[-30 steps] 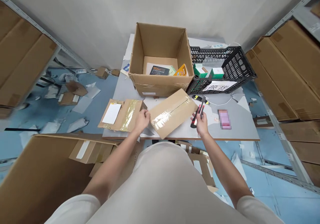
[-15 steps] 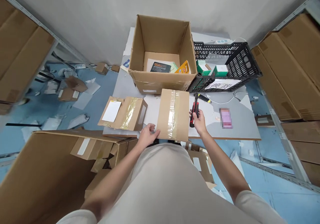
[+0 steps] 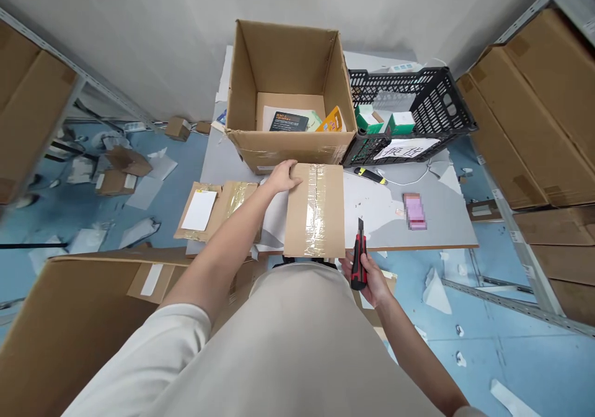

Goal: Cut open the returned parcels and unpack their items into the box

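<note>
A taped cardboard box lies at the table's front edge, with shiny clear tape running down the middle of its top. My left hand grips its far left corner, fingers curled over the edge. In my right hand is a red and black utility knife, its blade out and pointing away from me. This hand is just off the table's front edge, by the box's near right corner; some of its fingers are hidden behind the knife. My left forearm partly covers a second, opened-looking cardboard box with a white label.
Behind stands a large open carton holding printed packets. Beside it, a black plastic crate contains green-and-white boxes. A yellow and black cutter and a pink pixelated item lie on the table. A big open carton is at lower left.
My left hand has moved from the taped box's near left corner to its far left corner. My right hand has brought the utility knife back towards me, below the table edge.
</note>
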`<control>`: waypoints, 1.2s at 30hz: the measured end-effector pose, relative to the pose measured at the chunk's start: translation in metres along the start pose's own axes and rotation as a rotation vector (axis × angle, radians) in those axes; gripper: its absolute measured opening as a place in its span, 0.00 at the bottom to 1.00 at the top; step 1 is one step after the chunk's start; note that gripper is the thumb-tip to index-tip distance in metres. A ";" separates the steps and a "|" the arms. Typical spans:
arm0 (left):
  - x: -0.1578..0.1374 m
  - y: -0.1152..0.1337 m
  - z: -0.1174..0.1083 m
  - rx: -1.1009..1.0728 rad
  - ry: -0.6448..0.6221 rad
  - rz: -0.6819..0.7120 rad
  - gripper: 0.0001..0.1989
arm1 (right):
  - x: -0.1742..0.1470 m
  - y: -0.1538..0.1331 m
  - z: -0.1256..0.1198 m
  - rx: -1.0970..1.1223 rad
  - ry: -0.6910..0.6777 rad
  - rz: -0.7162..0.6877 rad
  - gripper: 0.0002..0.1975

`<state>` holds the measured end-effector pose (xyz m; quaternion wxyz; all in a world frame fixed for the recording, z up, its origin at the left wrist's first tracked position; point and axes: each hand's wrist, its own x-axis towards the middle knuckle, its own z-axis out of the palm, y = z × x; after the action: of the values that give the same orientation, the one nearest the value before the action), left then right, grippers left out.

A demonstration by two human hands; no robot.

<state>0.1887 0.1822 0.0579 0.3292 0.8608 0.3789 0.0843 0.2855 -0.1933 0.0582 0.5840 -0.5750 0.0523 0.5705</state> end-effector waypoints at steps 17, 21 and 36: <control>-0.169 0.025 0.019 0.396 0.039 -0.438 0.27 | 0.162 -0.133 0.017 -0.341 0.021 -0.668 0.19; -0.168 0.025 0.014 0.380 0.133 -0.444 0.30 | 0.160 -0.143 0.014 -0.419 -0.028 -0.645 0.22; -0.116 0.038 0.045 0.496 0.002 0.071 0.57 | 0.073 -0.117 -0.049 -0.767 -0.062 -0.361 0.37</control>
<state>0.1480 0.0580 0.0595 0.1042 0.9279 0.3581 0.0011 0.4245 -0.1483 0.0611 0.4196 -0.7331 -0.2831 0.4543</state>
